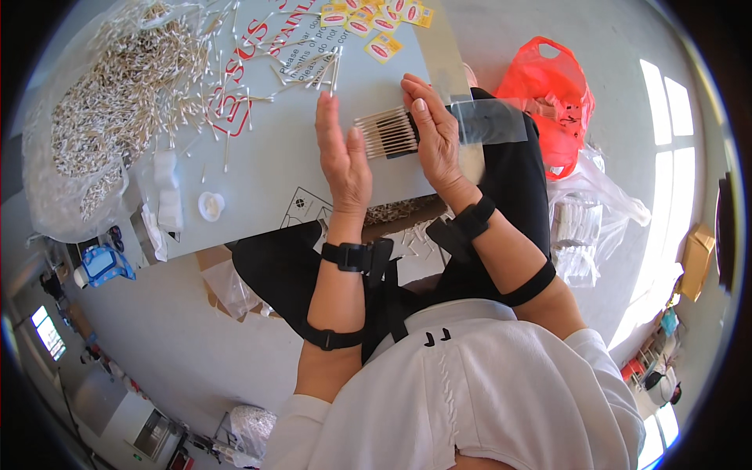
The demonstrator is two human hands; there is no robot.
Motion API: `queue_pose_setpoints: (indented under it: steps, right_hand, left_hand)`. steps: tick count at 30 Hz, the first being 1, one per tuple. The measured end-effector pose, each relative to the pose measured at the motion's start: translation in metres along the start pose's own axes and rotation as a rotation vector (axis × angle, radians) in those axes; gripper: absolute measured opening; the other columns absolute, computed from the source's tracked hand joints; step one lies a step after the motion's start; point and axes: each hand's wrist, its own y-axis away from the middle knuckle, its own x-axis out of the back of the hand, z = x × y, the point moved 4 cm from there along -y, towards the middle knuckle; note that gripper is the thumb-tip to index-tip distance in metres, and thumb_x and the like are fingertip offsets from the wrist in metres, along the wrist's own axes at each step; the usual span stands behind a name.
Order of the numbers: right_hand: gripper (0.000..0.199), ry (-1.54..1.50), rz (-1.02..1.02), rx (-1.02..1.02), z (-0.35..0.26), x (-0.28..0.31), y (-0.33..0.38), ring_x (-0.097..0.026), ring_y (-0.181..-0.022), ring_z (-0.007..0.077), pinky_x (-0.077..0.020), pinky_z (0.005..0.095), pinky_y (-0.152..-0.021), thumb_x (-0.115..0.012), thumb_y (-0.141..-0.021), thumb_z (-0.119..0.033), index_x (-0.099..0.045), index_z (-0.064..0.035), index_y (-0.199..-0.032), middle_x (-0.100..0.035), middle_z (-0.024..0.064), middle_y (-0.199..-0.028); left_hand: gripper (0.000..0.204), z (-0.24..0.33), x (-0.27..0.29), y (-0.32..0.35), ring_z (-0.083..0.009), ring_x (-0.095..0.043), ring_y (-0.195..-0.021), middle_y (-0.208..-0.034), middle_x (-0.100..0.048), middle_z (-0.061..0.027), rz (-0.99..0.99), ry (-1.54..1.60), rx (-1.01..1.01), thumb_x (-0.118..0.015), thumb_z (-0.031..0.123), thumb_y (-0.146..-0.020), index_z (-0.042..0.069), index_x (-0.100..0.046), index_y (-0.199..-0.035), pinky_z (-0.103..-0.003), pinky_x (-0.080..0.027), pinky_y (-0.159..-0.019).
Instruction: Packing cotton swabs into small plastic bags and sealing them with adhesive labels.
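Observation:
A neat row of cotton swabs lies side by side on the table between my hands, over something dark. My left hand stands on edge at the left ends of the swabs, fingers stretched out. On the other side, my right hand is held with straight fingers against or close to their right ends; whether it touches them I cannot tell. Just right of that hand, a clear plastic sleeve overhangs the table's edge above my leg. Several loose swabs are beyond my left fingertips.
A large clear bag of swabs spreads over the table's left side. Yellow-and-white labels lie at the far edge. A small white cup sits near the front left. Right of the table are a red plastic bag and a clear bag of packs.

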Motion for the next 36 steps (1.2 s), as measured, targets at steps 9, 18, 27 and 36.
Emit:
queue_pose_setpoints:
  steps: [9,18,27,36]
  right_hand:
    - [0.029,-0.053,-0.017,-0.050,0.000,-0.001,0.002,-0.050,-0.124,0.0221,-0.0373,0.0313,-0.105,-0.048,-0.102,-0.017,-0.057,0.0026,-0.122,-0.054,0.0128,-0.135]
    - [0.025,0.082,-0.057,0.031,-0.006,0.006,-0.001,-0.051,-0.123,0.0231,-0.0375,0.0314,-0.105,-0.051,-0.099,-0.011,-0.059,0.0026,-0.119,-0.055,0.0135,-0.133]
    - [0.028,0.167,-0.079,0.104,-0.004,-0.009,-0.002,-0.047,-0.127,0.0196,-0.0364,0.0305,-0.109,-0.046,-0.101,-0.009,-0.057,0.0055,-0.123,-0.050,0.0132,-0.139]
    - [0.030,0.525,-0.253,0.143,-0.025,-0.012,0.003,-0.046,-0.130,0.0296,-0.0370,0.0375,-0.107,-0.054,-0.095,-0.005,-0.057,0.0002,-0.124,-0.049,0.0156,-0.139]
  left_hand:
    - [0.087,0.005,-0.005,0.013,-0.0333,-0.013,-0.148,-0.159,-0.020,-0.0141,-0.378,-0.938,-0.162,-0.059,0.057,-0.086,0.007,-0.030,-0.150,-0.060,-0.011,-0.115]
    - [0.067,-0.007,0.018,0.012,-0.0290,-0.019,-0.146,-0.158,-0.021,-0.0173,0.025,0.168,0.095,-0.044,0.040,-0.101,0.001,-0.022,-0.151,-0.047,-0.015,-0.119]
    - [0.067,-0.007,-0.020,0.003,-0.0290,-0.018,-0.147,-0.157,-0.021,-0.0168,0.157,0.764,0.171,-0.041,0.037,-0.102,-0.003,-0.018,-0.151,-0.044,-0.013,-0.119]
    - [0.059,-0.024,0.014,0.016,-0.0313,-0.032,-0.140,-0.150,-0.033,-0.0199,0.409,0.802,0.133,-0.040,0.037,-0.104,-0.004,-0.028,-0.145,-0.045,-0.026,-0.115]
